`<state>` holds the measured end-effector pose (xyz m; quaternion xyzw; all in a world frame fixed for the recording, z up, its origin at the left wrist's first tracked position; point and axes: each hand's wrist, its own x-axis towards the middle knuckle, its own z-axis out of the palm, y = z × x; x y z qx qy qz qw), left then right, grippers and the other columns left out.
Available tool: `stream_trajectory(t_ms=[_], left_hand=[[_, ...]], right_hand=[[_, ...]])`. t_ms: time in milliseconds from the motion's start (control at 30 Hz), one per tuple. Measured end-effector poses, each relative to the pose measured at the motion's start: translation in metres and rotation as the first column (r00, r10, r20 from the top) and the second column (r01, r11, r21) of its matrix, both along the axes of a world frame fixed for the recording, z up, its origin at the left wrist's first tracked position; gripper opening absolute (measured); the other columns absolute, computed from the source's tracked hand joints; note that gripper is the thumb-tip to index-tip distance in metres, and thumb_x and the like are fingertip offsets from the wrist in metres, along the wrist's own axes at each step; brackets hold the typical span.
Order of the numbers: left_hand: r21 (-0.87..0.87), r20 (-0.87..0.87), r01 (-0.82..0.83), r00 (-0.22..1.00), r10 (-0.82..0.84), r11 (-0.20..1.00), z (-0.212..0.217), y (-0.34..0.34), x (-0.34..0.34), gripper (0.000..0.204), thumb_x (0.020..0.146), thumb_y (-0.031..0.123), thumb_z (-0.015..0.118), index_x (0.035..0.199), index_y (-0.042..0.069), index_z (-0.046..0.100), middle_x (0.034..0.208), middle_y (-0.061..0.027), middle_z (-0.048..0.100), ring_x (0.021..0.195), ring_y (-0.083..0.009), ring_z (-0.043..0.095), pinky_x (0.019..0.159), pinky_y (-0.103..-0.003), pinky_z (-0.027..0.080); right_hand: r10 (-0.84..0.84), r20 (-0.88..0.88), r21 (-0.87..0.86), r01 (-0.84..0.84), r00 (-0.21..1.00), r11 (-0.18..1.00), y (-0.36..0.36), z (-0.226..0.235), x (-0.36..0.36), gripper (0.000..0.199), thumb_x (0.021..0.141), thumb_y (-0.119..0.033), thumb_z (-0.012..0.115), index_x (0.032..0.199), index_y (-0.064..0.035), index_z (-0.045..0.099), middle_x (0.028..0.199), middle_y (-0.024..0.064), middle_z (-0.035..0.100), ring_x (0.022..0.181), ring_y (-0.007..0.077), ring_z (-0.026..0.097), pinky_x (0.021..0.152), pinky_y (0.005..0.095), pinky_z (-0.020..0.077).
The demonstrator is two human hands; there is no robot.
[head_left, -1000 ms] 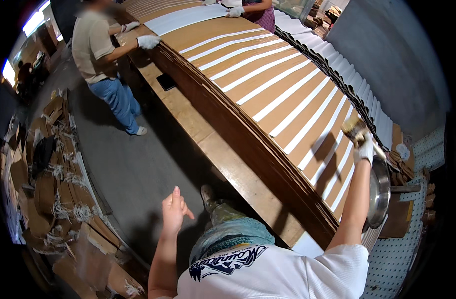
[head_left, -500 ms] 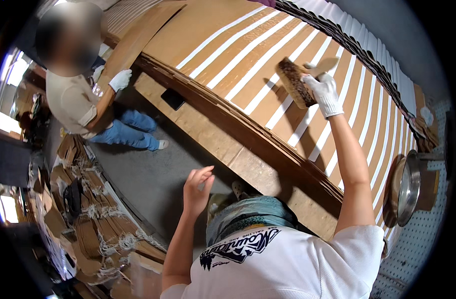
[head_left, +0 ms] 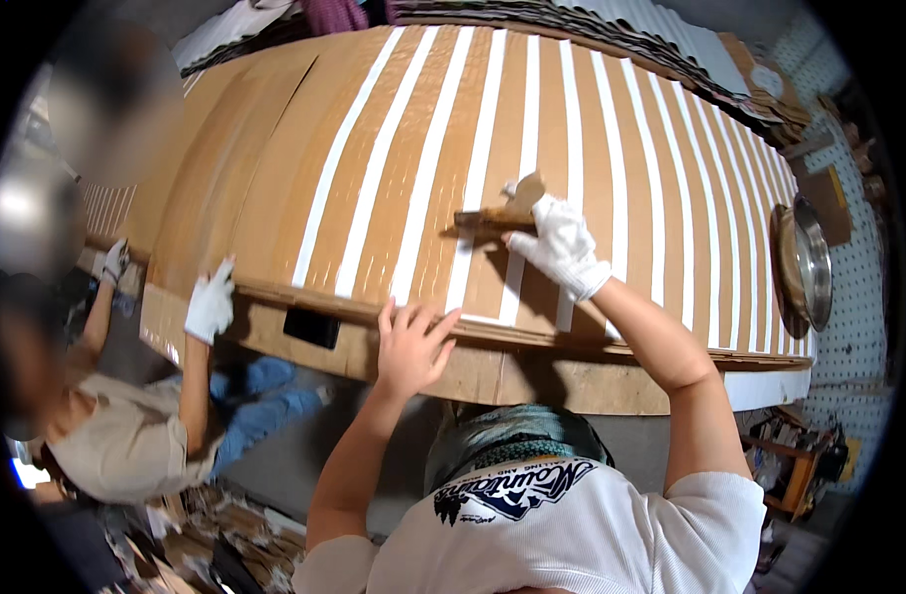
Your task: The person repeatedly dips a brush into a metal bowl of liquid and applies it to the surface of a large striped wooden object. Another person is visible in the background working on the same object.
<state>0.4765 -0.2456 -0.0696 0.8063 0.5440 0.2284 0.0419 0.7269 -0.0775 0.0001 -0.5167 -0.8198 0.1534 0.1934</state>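
My right hand (head_left: 562,247), in a white glove with bare fingertips, grips a wooden-backed brush (head_left: 491,219) on the striped brown cardboard (head_left: 275,223). The brush is turned edge-on, so its bristles are mostly hidden. White strips (head_left: 431,163) run side by side across the cardboard, and the surface looks wet and shiny around some of them. My bare left hand (head_left: 411,346) has its fingers spread and rests at the near edge of the cardboard stack, holding nothing.
On the left a co-worker's gloved hand (head_left: 211,303) is at the edge of a brown sheet (head_left: 201,188). A flat black object (head_left: 311,328) lies on the wooden ledge below the stack. A round metal pan (head_left: 815,267) stands at the right, beside a pegboard wall (head_left: 849,327).
My view has turned toward the stack. The brush has gone from lifted and tilted to down on the cardboard. My left hand has moved up to the near edge. The co-worker leans closer.
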Motion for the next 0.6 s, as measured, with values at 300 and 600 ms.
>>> stream_trajectory(t_ms=[300, 600], left_hand=[[-0.009, -0.041, 0.14, 0.989, -0.14, 0.99, -0.033, 0.022, -0.027, 0.056, 0.079, 0.012, 0.065, 0.133, 0.025, 0.066, 0.126, -0.0012, 0.061, 0.116, -0.0201, 0.056, 0.112, -0.06, 0.033], [0.168, -0.211, 0.179, 0.967, -0.142, 0.97, -0.07, 0.02, -0.038, 0.037, 0.09, 0.04, 0.074, 0.127, 0.037, 0.066, 0.126, 0.004, 0.056, 0.118, -0.0137, 0.055, 0.106, -0.058, 0.037]], right_hand=[[-0.171, -0.029, 0.18, 0.173, 0.985, 0.968, 0.116, -0.025, -0.009, 0.041, 0.08, -0.025, 0.082, 0.107, -0.0018, 0.062, 0.094, 0.0197, 0.071, 0.091, 0.0391, 0.067, 0.086, 0.0485, 0.0501], [-0.324, -0.133, 0.241, 0.348, 0.937, 0.906, 0.361, -0.024, -0.005, 0.04, 0.08, -0.026, 0.084, 0.107, -0.0041, 0.063, 0.099, 0.0229, 0.071, 0.099, 0.0431, 0.066, 0.083, 0.0496, 0.0523]])
